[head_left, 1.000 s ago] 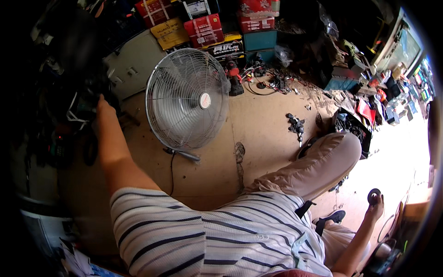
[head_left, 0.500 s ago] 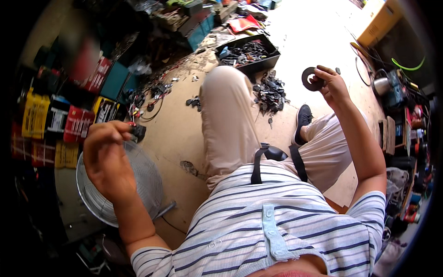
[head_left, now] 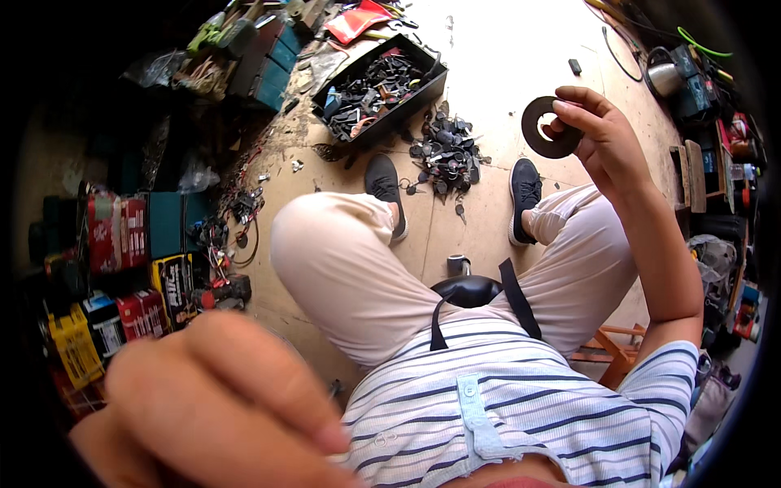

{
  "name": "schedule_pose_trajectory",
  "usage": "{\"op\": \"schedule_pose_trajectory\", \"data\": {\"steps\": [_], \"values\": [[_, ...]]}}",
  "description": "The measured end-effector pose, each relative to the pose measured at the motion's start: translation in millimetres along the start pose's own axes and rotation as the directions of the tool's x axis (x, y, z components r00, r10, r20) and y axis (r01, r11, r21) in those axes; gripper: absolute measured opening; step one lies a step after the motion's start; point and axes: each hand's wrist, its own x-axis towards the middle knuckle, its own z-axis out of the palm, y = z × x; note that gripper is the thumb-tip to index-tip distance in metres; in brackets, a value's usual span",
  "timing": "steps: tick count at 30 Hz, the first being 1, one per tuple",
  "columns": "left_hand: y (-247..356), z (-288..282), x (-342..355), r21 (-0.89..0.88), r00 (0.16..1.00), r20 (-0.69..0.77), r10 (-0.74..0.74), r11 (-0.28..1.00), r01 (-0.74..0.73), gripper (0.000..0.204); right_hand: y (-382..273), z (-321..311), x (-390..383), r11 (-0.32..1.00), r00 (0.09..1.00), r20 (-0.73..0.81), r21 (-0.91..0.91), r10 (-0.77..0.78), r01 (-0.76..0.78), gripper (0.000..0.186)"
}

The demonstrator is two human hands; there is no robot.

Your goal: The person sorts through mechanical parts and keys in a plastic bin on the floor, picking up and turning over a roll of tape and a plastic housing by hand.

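My right hand [head_left: 606, 146] is raised at the right, its fingers pinched on a dark flat ring [head_left: 537, 142] with a hole in its middle. My left hand [head_left: 220, 390] is very close to the camera at the lower left, large and soft in focus, its fingers curled; whatever they may hold is hidden. It hangs in front of my striped shirt [head_left: 521, 382]. Between my bent knees shows a rounded black seat [head_left: 468, 289] with black straps.
A black crate [head_left: 378, 89] of small dark parts stands ahead, a pile of key-like pieces [head_left: 447, 150] beside it. Stacked boxes [head_left: 114, 232] and clutter line the left. A kettle [head_left: 663, 77], cables and wooden boards [head_left: 691, 179] crowd the right, near a wooden frame [head_left: 618, 350].
My view has swung from the fan at the left down to my legs and the crate. My left hand has come from reaching left to close below the camera. My right hand has risen with the ring.
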Motion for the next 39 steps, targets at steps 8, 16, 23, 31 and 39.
{"op": "schedule_pose_trajectory", "data": {"steps": [8, 16, 23, 31, 39], "values": [[-89.9, -52.2, 20.0, -0.149, 0.743, -0.033, -0.668, 0.738, 0.658, 0.016, -7.1, -11.6, 4.9, 0.973, 0.994, -0.096, 0.226, 0.055, -0.032, 0.033], [-406.0, -2.2, -125.8, 0.130, 0.223, 0.445, -0.867, 0.309, 0.942, 0.059, -6.9, -21.0, 10.0, 0.984, 0.943, -0.292, 0.124, 0.158, -0.126, 0.032], [-513.3, 71.2, -176.6, 0.561, 0.153, 0.153, -0.976, 0.213, 0.800, 0.081, 1.3, -27.0, 26.7, 0.984, 0.906, -0.387, 0.021, 0.172, -0.177, 0.032], [-488.7, 145.6, -183.8, 0.380, 0.145, 0.044, -0.988, 0.151, 0.913, 0.073, 15.3, -32.3, 30.8, 0.979, 0.923, -0.341, -0.025, 0.180, -0.201, 0.029], [-477.6, 139.0, -205.9, 0.319, 0.249, 0.407, -0.879, 0.392, 0.863, 0.060, 17.4, -25.7, 37.1, 0.982, 0.918, -0.360, -0.027, 0.167, -0.189, 0.029]]}}
